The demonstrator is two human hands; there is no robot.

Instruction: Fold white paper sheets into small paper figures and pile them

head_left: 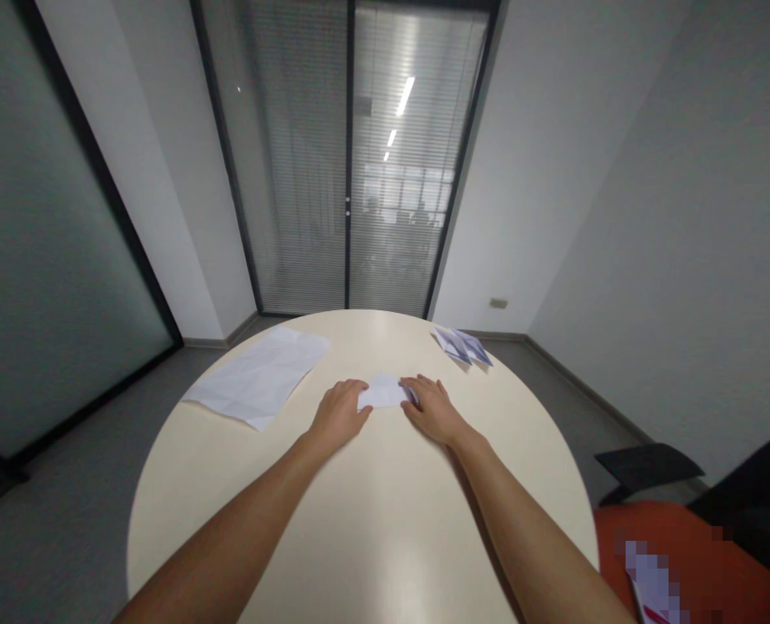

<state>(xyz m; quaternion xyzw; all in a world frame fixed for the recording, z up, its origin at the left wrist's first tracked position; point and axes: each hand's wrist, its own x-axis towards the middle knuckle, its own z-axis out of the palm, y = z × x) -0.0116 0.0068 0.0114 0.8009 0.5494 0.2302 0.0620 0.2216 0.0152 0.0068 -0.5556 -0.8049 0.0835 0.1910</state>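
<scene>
A small piece of folded white paper (381,393) lies low over the middle of the table, between my two hands. My left hand (338,414) grips its left end, with the fingers along the far side and the thumb at the near corner. At the opposite end my right hand (434,411) is curled over the paper, thumb and fingers on its edge. A bluish patch of the paper shows under the right fingers. Part of each end is hidden beneath the fingers.
Off to the left, a large creased white sheet (264,374) lies on the round cream table (372,520). Folded paper pieces (463,347) rest near the far right edge. An orange chair (697,555) with a black armrest (651,466) stands at the right, papers on its seat.
</scene>
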